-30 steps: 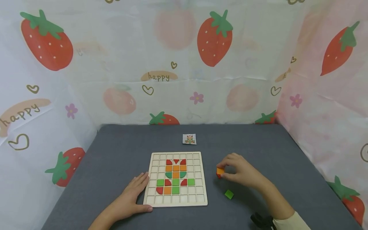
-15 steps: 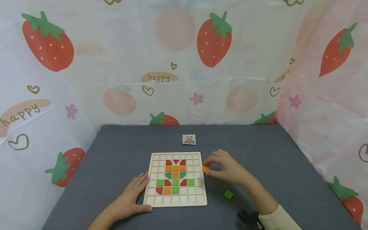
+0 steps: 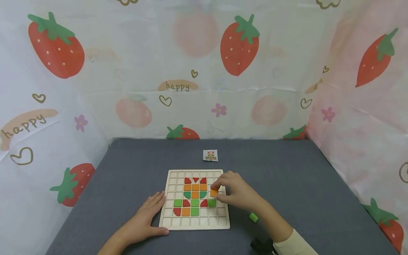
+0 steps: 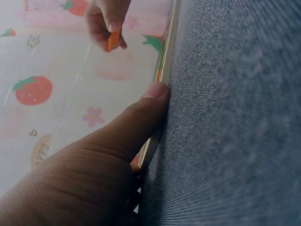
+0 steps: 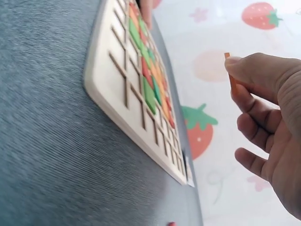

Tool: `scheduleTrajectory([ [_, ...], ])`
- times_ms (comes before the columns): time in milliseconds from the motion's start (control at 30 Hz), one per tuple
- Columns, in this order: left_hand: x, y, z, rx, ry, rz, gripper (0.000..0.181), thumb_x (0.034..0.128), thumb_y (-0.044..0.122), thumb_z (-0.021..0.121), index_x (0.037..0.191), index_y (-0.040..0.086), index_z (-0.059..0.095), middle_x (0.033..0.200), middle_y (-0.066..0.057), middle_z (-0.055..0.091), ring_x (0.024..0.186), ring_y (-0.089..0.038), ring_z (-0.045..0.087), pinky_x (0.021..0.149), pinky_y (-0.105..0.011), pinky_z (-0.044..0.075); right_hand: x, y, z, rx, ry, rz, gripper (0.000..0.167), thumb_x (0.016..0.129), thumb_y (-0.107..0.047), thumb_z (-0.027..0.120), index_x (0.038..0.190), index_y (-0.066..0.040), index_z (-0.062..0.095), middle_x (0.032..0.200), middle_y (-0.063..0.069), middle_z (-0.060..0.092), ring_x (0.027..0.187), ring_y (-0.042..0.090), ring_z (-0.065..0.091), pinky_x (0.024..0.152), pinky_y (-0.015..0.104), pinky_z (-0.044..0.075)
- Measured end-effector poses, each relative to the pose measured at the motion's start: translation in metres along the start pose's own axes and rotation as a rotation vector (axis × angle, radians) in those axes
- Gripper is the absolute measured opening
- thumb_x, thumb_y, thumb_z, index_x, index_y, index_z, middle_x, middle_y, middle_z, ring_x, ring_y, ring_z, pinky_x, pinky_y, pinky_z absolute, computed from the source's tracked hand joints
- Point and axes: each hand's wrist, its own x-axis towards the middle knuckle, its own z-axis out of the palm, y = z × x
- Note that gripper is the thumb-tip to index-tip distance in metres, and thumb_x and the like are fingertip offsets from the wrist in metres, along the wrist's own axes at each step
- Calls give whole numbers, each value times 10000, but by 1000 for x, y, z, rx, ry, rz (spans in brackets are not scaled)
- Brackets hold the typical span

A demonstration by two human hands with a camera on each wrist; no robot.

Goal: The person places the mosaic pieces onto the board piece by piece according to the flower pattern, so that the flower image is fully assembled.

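My right hand [image 3: 237,191] pinches a thin orange square tile [image 3: 214,192] between thumb and fingers, over the right part of a pale wooden grid board [image 3: 216,222]. In the right wrist view the tile [image 5: 232,75] stands edge-on, raised above the board [image 5: 108,99]. My left hand [image 3: 145,216] rests at the board's near left corner, fingers along the left edge and thumb on the near edge. Red, orange and green tiles fill a pattern in the board's middle, among them a light green square [image 3: 211,203] just below the held tile.
A loose green tile [image 3: 253,217] lies on the grey cloth right of the board. Behind the board lies a small pattern card [image 3: 210,155]. In the right wrist view a bit of something red [image 5: 172,223] shows at the lower edge. Strawberry-printed curtains [image 3: 239,46] surround the table.
My right hand has carried the orange tile leftward from the cloth to above the board. Something red seen beneath it at first no longer shows in the head view. My left hand has stayed put.
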Motion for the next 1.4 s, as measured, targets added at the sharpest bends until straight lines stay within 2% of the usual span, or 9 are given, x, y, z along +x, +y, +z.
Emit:
scheduleTrajectory([
  [133, 0, -1, 1, -5, -2, -4, 1210, 737, 685, 794, 1623, 53, 266, 1714, -83, 180, 1592, -332, 91, 1239, -577, 73, 0, -2, 8, -10, -10, -3, 229, 899, -237, 803, 1124, -222, 768, 1093, -135, 693, 1083, 108, 544, 1045, 508, 418],
  [233, -1, -1, 1, -17, 0, -9, 1208, 735, 677, 800, 1627, 66, 260, 1717, -73, 171, 1594, -321, 81, 1251, -492, 37, 1, -4, 13, -5, -18, 8, 211, 900, -233, 794, 1110, -226, 773, 1079, -142, 692, 1084, 105, 539, 1053, 505, 412],
  [333, -1, -1, 1, -28, 1, -3, 1207, 735, 671, 802, 1627, 65, 260, 1718, -77, 168, 1594, -324, 79, 1240, -257, -54, 2, -4, 18, -6, -32, 13, 204, 898, -227, 794, 1101, -231, 776, 1072, -147, 686, 1093, 99, 541, 1051, 509, 405],
  [400, -1, -1, 1, -27, 3, 11, 1204, 740, 670, 799, 1623, 50, 265, 1715, -94, 172, 1591, -343, 86, 1169, -110, -98, 2, -3, 21, -9, -43, 11, 208, 898, -234, 797, 1105, -234, 776, 1072, -141, 682, 1088, 96, 541, 1036, 501, 406],
  [467, -1, -1, 0, -21, 4, 26, 1203, 744, 672, 794, 1618, 33, 270, 1712, -112, 178, 1586, -361, 98, 1086, -18, -132, 2, -3, 25, -17, -48, 6, 216, 897, -244, 803, 1110, -242, 774, 1076, -139, 677, 1089, 88, 545, 1026, 496, 406],
  [667, -2, -1, -1, -11, 9, 42, 1199, 750, 666, 793, 1613, 17, 273, 1707, -133, 186, 1580, -381, 114, 1079, -4, -137, 1, -4, 32, -19, -58, -1, 222, 892, -266, 812, 1110, -245, 772, 1080, -147, 678, 1104, 84, 558, 1036, 485, 407],
  [1000, -1, -1, 1, -21, 7, 10, 1206, 738, 671, 801, 1625, 56, 261, 1715, -90, 174, 1591, -336, 89, 1077, -23, -130, 1, -8, 43, -45, -77, -7, 201, 873, -283, 825, 1072, -279, 793, 1046, -179, 691, 1066, 65, 560, 994, 452, 428],
  [1200, -2, -1, 1, -5, 7, 19, 1207, 741, 676, 794, 1623, 47, 260, 1713, -102, 177, 1589, -347, 100, 1079, -11, -138, 1, -8, 50, -102, -91, -10, 208, 883, -374, 817, 1075, -299, 791, 1053, -198, 696, 1056, 52, 565, 997, 434, 436],
  [1400, -3, 0, 0, -4, 8, 19, 1209, 740, 676, 795, 1619, 37, 266, 1710, -111, 185, 1586, -356, 107, 1079, -6, -140, 1, -8, 55, -123, -98, -8, 208, 875, -376, 824, 1067, -305, 790, 1055, -209, 691, 1069, 43, 570, 1012, 423, 418],
])
